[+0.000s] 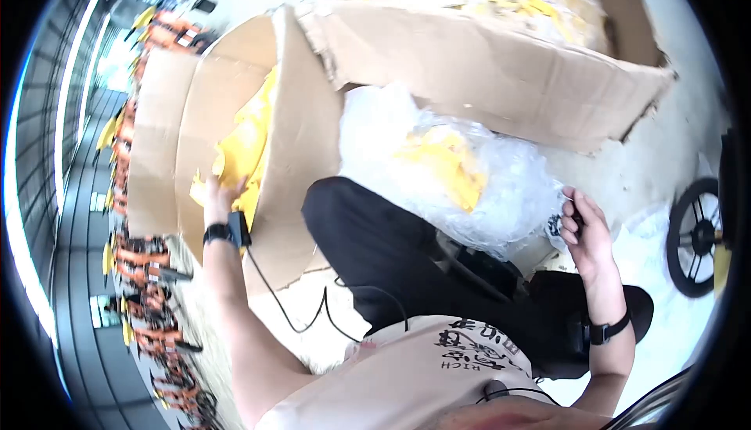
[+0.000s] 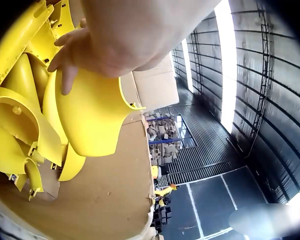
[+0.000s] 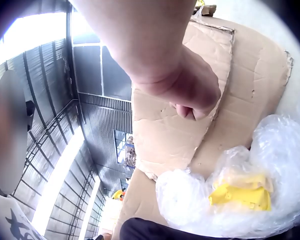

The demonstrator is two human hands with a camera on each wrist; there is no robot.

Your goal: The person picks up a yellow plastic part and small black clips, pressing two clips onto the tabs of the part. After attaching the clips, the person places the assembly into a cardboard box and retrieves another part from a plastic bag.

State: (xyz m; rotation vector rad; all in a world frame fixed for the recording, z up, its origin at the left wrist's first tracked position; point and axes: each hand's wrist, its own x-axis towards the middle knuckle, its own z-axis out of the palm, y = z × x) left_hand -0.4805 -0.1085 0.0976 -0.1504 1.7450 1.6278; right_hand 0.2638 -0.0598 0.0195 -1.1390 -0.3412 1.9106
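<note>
In the head view, my left hand reaches among yellow plastic parts in a cardboard box. Up close in the left wrist view, the hand has its fingers spread and touches a large curved yellow panel; no firm grip shows. My right hand is raised beside a clear plastic bag with yellow pieces inside. The right wrist view shows this hand with curled fingers, apart from the bag. A dark patch shows between its fingers, and I cannot tell whether it is an object.
A long cardboard box at the top holds more bagged yellow parts. My dark-trousered knee is against the open box. A black wheel stands at the right, and rows of orange machines line the left. A cable hangs from my left wrist.
</note>
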